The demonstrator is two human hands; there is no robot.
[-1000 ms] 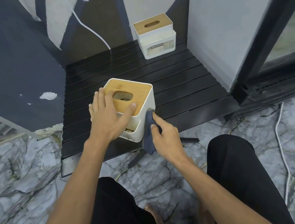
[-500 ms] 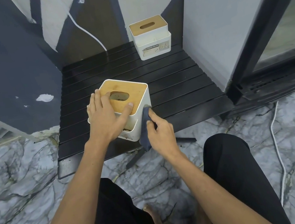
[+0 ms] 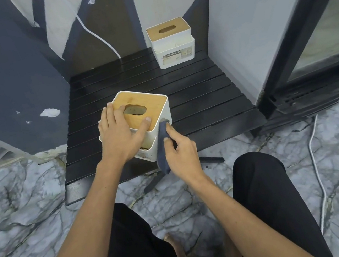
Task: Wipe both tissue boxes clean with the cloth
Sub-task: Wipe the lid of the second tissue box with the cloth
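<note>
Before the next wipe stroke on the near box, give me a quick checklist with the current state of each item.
1. Left hand steadies the near tissue box, fingers flat on its wooden lid: ok.
2. Right hand grips the cloth: ok.
3. Cloth touches the box's right side wall: ok.
4. Box sits fully on the black slatted table: ok.
5. Wall already clean: cannot tell.
6. Far tissue box wiped: cannot tell; it stands untouched at the table's back.
</note>
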